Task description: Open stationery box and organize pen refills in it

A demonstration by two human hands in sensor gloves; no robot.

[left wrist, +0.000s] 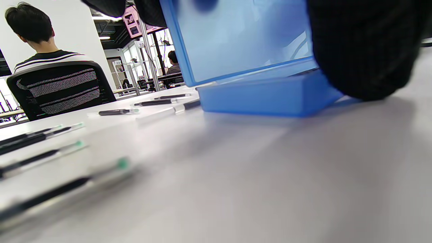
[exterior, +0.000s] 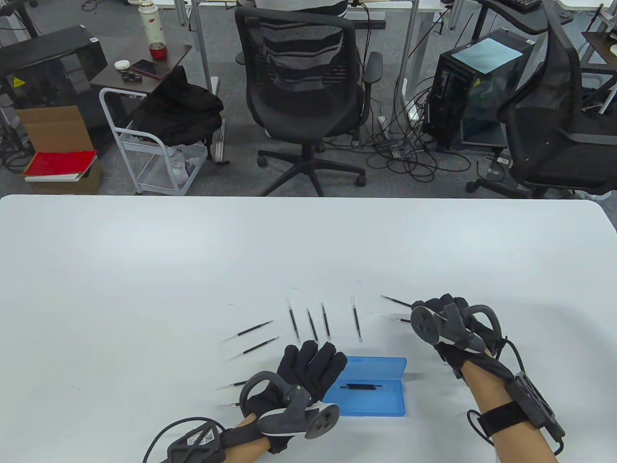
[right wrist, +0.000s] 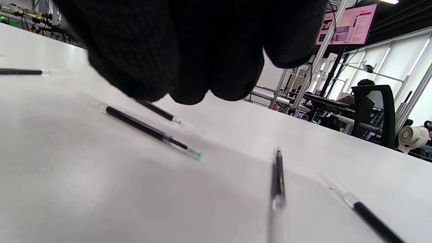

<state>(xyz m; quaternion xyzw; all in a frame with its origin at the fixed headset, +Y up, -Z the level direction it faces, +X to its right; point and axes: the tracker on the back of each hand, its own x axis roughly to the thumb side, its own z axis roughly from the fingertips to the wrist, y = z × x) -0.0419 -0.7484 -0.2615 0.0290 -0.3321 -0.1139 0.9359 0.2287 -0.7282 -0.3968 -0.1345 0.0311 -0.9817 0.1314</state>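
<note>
— While the blue stationery box [exterior: 371, 393] lies open near the front edge of the white table [exterior: 193, 270], where is the left hand [exterior: 301, 374]?

— Fingers nearly straight, resting against the box's left end, lid raised beside them. One pen refill [exterior: 364, 386] lies inside.

— And the right hand [exterior: 441, 313]?

— Hovering low over two refills [exterior: 396, 301] right of the box, fingers curled down; whether it grips one cannot be told.

— Other refills?

— A fan of them [exterior: 308, 325] lies beyond the box, more at its left.
</note>
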